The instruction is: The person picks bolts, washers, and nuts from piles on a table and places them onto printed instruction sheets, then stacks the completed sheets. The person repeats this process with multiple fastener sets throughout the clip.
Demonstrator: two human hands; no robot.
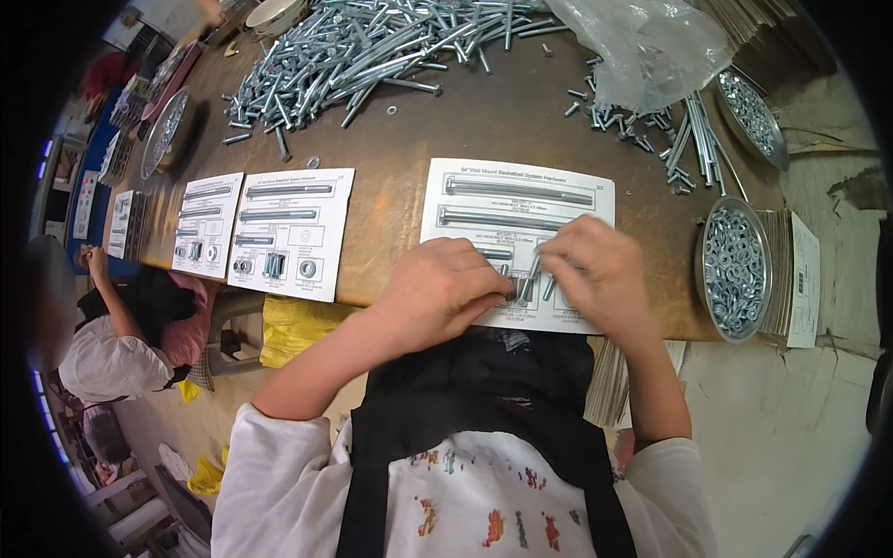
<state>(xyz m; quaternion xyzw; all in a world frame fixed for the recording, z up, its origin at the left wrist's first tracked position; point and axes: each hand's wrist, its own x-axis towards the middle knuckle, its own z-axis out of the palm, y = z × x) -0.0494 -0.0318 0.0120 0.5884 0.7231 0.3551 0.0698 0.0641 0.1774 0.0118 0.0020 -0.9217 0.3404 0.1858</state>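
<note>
A white printed card (598, 170) lies before me at the table's near edge. Across its upper part rest a long bolt (516, 191) and a second long bolt (493, 219); a shorter bolt (495, 253) sits below them. My left hand (449, 286) reaches over the card's lower left, thumb and fingertips closed beside several short bolts (525, 289); what they pinch is hidden. Opposite it, my right hand (597, 272) pinches a short bolt (537, 258) over the same group, its fingers slightly blurred. Both hands cover parts of the card.
A large heap of bolts (372, 51) spreads over the far table. Two filled cards (342, 200) lie to the left. At right stand a bowl of washers (735, 270), another bowl (752, 116) and a plastic bag (642, 56). A co-worker (126, 344) sits at left.
</note>
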